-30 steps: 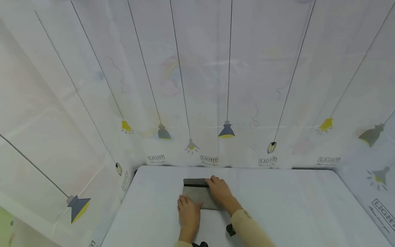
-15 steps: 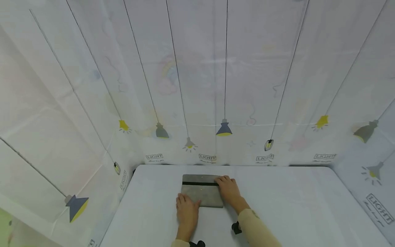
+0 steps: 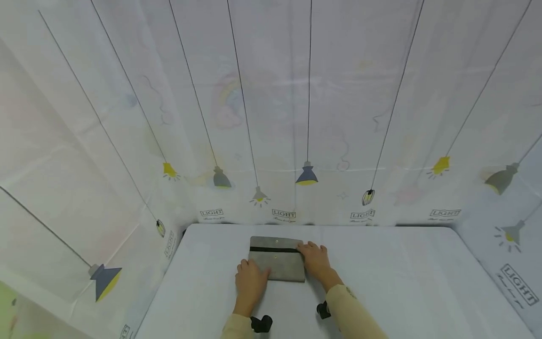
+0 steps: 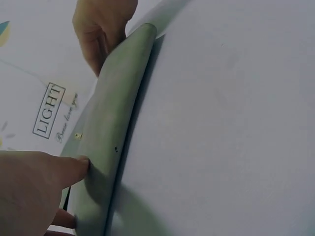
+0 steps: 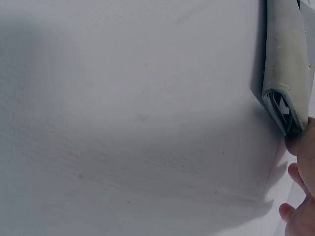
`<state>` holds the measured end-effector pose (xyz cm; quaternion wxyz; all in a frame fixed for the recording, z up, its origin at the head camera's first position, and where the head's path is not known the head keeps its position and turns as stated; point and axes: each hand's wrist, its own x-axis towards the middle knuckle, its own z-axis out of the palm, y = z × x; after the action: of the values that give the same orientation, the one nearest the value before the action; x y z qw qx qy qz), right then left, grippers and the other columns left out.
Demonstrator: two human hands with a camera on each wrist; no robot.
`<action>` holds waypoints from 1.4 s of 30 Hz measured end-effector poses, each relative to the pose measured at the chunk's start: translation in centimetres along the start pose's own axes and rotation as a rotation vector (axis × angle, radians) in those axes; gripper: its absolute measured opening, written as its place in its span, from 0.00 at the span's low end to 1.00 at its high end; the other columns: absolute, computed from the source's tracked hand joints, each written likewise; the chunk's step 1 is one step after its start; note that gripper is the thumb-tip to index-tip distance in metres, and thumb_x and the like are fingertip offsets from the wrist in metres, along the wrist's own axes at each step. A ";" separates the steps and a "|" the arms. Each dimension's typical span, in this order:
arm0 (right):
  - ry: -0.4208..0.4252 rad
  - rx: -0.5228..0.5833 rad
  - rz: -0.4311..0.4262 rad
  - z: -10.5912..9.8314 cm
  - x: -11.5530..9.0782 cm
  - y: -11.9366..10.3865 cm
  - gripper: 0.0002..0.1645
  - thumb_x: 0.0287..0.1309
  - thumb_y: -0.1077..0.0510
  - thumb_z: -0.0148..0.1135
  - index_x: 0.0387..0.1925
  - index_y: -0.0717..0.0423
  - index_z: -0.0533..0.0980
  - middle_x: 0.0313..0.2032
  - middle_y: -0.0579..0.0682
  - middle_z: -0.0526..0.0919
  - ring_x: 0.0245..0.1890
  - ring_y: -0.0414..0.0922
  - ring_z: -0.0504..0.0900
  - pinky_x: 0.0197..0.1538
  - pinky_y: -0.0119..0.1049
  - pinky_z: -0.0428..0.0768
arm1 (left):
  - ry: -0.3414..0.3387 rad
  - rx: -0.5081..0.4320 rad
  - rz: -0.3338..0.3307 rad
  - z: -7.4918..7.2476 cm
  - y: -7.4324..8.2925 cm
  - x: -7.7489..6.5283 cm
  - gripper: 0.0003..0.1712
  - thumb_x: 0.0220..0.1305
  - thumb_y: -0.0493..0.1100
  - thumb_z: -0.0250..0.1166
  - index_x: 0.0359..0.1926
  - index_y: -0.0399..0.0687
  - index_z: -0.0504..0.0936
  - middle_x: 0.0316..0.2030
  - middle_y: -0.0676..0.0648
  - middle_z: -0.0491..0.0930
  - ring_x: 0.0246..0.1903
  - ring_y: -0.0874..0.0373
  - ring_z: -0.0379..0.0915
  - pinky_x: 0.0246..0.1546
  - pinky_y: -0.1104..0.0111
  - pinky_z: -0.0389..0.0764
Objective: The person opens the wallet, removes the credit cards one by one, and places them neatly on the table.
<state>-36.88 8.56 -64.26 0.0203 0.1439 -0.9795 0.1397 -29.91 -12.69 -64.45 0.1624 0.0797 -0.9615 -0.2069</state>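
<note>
A grey flap case (image 3: 281, 270) with a black band across it and small metal snaps lies near the middle of the white table. My left hand (image 3: 251, 282) holds its left end, the thumb (image 4: 74, 169) on the grey face and the other fingers partly hidden beyond the edge. At the opposite end my right hand (image 3: 315, 261) grips the upper right side, its fingers curled over there. In the right wrist view, the end of the grey case (image 5: 285, 64) shows folded layers with a dark hollow between them.
The white table (image 3: 402, 282) reaches back to a white wall sheet (image 3: 338, 117) printed with hanging lamps and LIGHT labels. Black wrist mounts (image 3: 261, 324) sit by both cuffs.
My right hand has slid to the right, uncovering the right part of the case and its black band. My left hand has shifted slightly left. The case lies in about the same spot.
</note>
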 end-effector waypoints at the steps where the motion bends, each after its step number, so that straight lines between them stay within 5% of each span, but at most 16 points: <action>1: -0.004 -0.001 0.011 0.0 0.0 0.0 0.25 0.65 0.68 0.56 0.62 0.49 0.77 0.63 0.49 0.80 0.68 0.56 0.73 0.66 0.68 0.66 | -0.009 -0.014 0.009 -0.2 0.0 0.4 0.32 0.55 0.55 0.75 0.42 0.27 0.80 0.36 0.35 0.76 0.38 0.40 0.75 0.34 0.48 0.79; 10: 0.037 -0.092 0.018 0.2 -0.5 -0.9 0.21 0.67 0.62 0.56 0.59 0.48 0.79 0.62 0.47 0.81 0.55 0.52 0.76 0.53 0.59 0.73 | -0.130 -0.031 0.130 0.2 0.1 2.2 0.18 0.65 0.44 0.65 0.48 0.32 0.83 0.56 0.33 0.79 0.58 0.36 0.75 0.43 0.36 0.78; 17: 0.015 -0.099 0.048 0.8 -0.7 -1.1 0.18 0.66 0.61 0.58 0.54 0.46 0.83 0.56 0.45 0.83 0.51 0.50 0.74 0.51 0.57 0.71 | -0.150 0.025 0.179 1.5 0.0 2.3 0.13 0.69 0.41 0.61 0.46 0.36 0.83 0.52 0.37 0.82 0.55 0.39 0.77 0.40 0.38 0.79; 26: 0.030 -0.083 0.017 1.1 -0.1 -0.6 0.16 0.63 0.64 0.61 0.50 0.49 0.84 0.46 0.49 0.83 0.47 0.52 0.80 0.48 0.56 0.78 | -0.236 0.078 0.194 1.1 0.8 3.1 0.16 0.72 0.46 0.60 0.54 0.44 0.84 0.54 0.41 0.79 0.56 0.42 0.74 0.46 0.35 0.75; 34: 0.019 0.000 0.023 0.7 0.1 -0.4 0.18 0.61 0.67 0.61 0.50 0.49 0.84 0.44 0.49 0.83 0.46 0.51 0.82 0.43 0.51 0.78 | -0.142 0.129 0.237 -0.8 1.6 4.1 0.12 0.71 0.46 0.61 0.42 0.46 0.87 0.46 0.44 0.81 0.51 0.45 0.75 0.55 0.39 0.71; 42: 0.025 0.036 0.024 0.0 0.9 0.0 0.18 0.62 0.65 0.62 0.51 0.49 0.84 0.45 0.49 0.83 0.46 0.52 0.82 0.43 0.51 0.78 | 0.038 -0.026 0.367 -3.5 1.0 3.9 0.05 0.62 0.41 0.70 0.32 0.44 0.87 0.33 0.48 0.79 0.36 0.52 0.76 0.39 0.56 0.79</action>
<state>-37.73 8.27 -64.19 0.0280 0.1307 -0.9781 0.1594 -32.47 -13.96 -59.91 0.2164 -0.0955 -0.9539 -0.1846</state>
